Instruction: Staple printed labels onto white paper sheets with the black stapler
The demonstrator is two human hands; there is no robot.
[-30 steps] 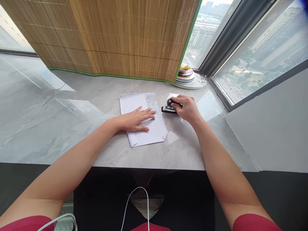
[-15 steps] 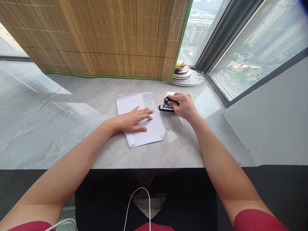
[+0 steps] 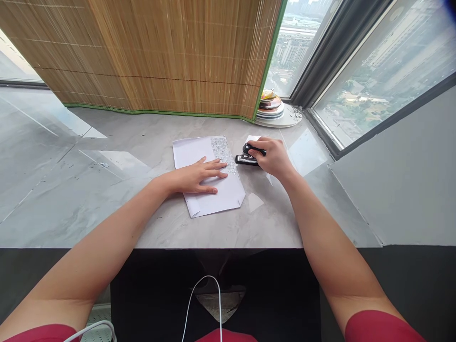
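My left hand (image 3: 201, 176) lies flat with fingers spread on white paper (image 3: 217, 202). Dense dark print runs along the paper's upper right, and its near corners are folded in. Whether it is one sheet or more I cannot tell. My right hand (image 3: 272, 156) is wrapped round a black stapler (image 3: 246, 159), which rests on the counter just right of the paper's edge. The stapler's front end points left at the paper, with a small gap between them. Its rear is hidden by my fingers.
A grey marble-look counter (image 3: 117, 204) bears the work. Behind hangs a bamboo blind (image 3: 171, 57) with green edging. Stacked plates (image 3: 270, 110) stand at the back, near the window frame (image 3: 331, 57). A white cable (image 3: 220, 304) loops below the counter's front edge.
Almost nothing differs. Both hands, the paper and the stapler keep their places; only the camera view has shifted very slightly.
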